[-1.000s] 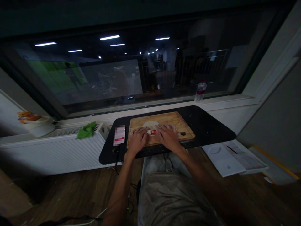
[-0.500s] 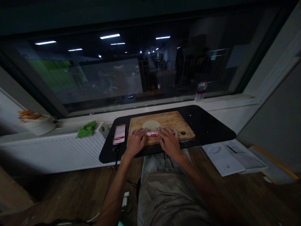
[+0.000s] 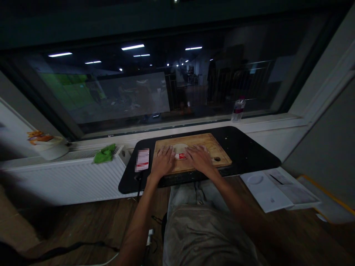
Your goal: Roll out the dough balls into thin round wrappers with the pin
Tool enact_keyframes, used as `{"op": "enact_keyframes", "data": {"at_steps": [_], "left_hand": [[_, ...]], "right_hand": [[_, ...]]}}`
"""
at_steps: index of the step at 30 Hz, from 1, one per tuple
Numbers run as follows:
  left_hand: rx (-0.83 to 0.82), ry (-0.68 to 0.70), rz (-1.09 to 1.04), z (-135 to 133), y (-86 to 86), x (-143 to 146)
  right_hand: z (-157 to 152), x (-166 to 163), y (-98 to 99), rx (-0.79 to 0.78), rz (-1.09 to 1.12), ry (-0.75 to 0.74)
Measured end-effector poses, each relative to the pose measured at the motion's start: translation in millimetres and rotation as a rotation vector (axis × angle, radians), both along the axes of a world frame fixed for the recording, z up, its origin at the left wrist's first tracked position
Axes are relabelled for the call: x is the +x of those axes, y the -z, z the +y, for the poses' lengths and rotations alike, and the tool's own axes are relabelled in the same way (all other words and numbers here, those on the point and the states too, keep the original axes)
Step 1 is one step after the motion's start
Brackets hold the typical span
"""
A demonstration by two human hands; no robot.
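A round, flat sheet of pale dough lies on the wooden cutting board. Across its near part is a thin red-and-white printed rod; only its middle shows, the ends being under my hands. My left hand lies over the rod's left side, palm down with fingers stretched forward. On the right side, my right hand rests the same way, fingers extended over the rod. Neither hand is wrapped round it, and both partly cover the dough.
The board is on a black table. A phone with a cable lies at its left. Beyond stand a water bottle on the sill, a green cloth on the radiator, and a white pot. A white box sits low right.
Both hands and the rod have moved slightly forward over the dough. The rod has turned, showing a different part of its print. The whole view has shifted a little.
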State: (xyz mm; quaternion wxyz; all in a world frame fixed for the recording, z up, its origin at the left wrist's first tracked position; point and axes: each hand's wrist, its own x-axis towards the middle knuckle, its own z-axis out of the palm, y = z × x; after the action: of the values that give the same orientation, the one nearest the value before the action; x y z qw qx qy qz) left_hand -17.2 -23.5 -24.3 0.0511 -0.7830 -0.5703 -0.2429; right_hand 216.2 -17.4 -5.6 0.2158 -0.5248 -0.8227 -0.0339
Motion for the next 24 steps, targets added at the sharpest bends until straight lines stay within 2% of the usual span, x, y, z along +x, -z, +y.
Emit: {"op": "enact_keyframes", "data": {"at_steps": [6,11,18,24], "left_hand": [[-0.011,-0.046,0.056,20.6,-8.7,-1.0],[-0.041,-0.021,0.094,17.5,-10.9,-0.5],[-0.009,-0.053,-0.056,-4.2,-4.8,-0.6],[-0.002,-0.046,-0.091,-18.5,1.8,-2.9]], "right_hand": [[24.8,-5.8,-10.8,0.003,-0.073,0.052],[18.4,-9.1,-17.1,-0.005,-0.083,0.087],[-10.4,-8.2,-4.1,0.039,-0.013,0.088],[-28.2,-2.8,11.2,0.053,0.058,0.042]]}}
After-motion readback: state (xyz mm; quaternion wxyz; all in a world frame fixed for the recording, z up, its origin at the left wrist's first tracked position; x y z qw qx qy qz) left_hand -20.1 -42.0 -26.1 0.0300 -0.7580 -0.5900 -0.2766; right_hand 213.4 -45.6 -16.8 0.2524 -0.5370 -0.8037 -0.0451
